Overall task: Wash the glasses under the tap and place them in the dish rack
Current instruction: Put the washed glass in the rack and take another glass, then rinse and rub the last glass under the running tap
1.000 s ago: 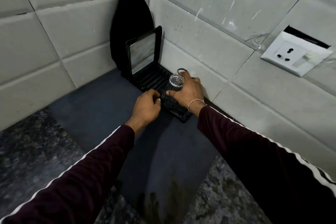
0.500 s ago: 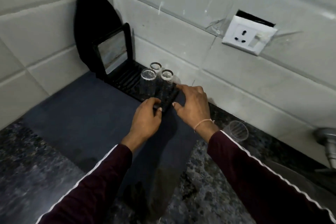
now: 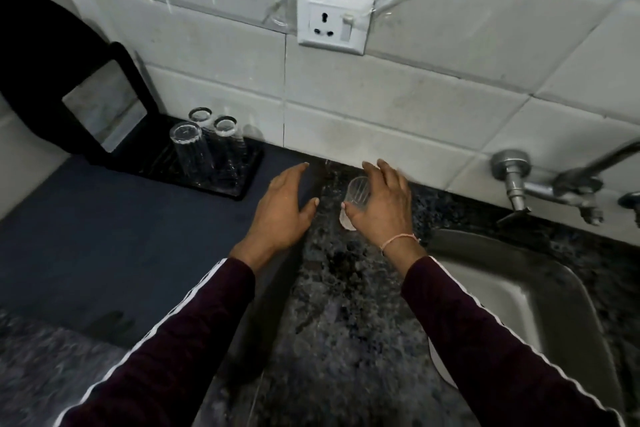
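Three clear glasses [image 3: 194,152] stand upside down on the black dish rack [image 3: 247,177] by the back wall at the left. A fourth clear glass [image 3: 358,192] sits tilted on the dark granite counter [image 3: 346,288]. My right hand [image 3: 381,204] curls over it, thumb pressed to its side and fingers over its top. My left hand [image 3: 285,208] hovers flat with fingers apart and nothing in it, over the edge of the blue mat [image 3: 121,236], between rack and glass. The metal tap [image 3: 554,189] juts from the wall at the right.
A steel sink [image 3: 526,291] lies under the tap at the right. A white wall socket [image 3: 334,22] sits on the tiles above the hands. A black stand with a shiny panel [image 3: 104,114] leans in the left corner behind the rack.
Both hands left the rack, where the glasses now stand free, and moved right. My right hand has reached the lone glass on the counter. The view swung right, showing tap and sink.
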